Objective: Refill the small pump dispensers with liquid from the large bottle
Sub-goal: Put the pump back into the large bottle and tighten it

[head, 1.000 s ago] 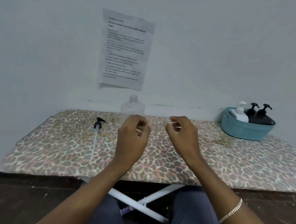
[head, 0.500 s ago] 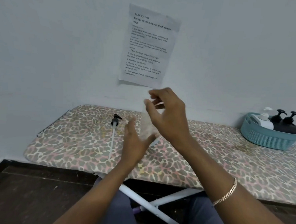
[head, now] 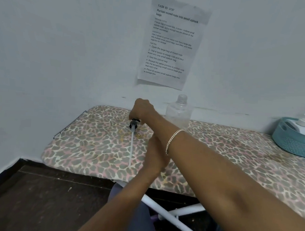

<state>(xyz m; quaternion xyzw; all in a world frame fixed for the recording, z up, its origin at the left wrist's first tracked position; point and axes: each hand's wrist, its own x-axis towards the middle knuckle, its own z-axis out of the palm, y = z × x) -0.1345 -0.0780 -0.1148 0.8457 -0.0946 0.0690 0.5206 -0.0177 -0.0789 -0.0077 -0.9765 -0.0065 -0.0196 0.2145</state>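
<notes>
1. Moved, head view: right hand (head: 142,109), half a second ago raised before the wall sheet (head: 172,43), is now down on the ironing board (head: 92,147) at the pump (head: 134,123). The clear bottle (head: 179,111), then hidden behind the hands, is now in plain sight.
2. Right hand: reaches across the body, fingers curled down round the pump's black head, grasping it. Bracelet (head: 173,140) on the wrist.
3. Pump: lies flat on the ironing board, black head toward 12 o'clock, white dip tube running toward 6 o'clock, nearly to the near edge.
4. Left hand (head: 155,156): at 5 o'clock from the pump head, just beside the tube. Its fingers are covered by the right forearm, so grasping or released cannot be told.
5. Clear bottle: upright, threaded neck bare, at 2 o'clock from the right hand, at the far edge by the wall, apart from both hands.
6. Basket (head: 292,143): teal, at 3 o'clock, cut by the picture's edge. It holds a white pump dispenser (head: 303,124).
7. Wall sheet: printed paper at 12 o'clock, above the clear bottle.
8. Ironing board: leopard-print cover, with white legs (head: 174,218) below at 6 o'clock and dark floor (head: 36,197) at 8 o'clock.
</notes>
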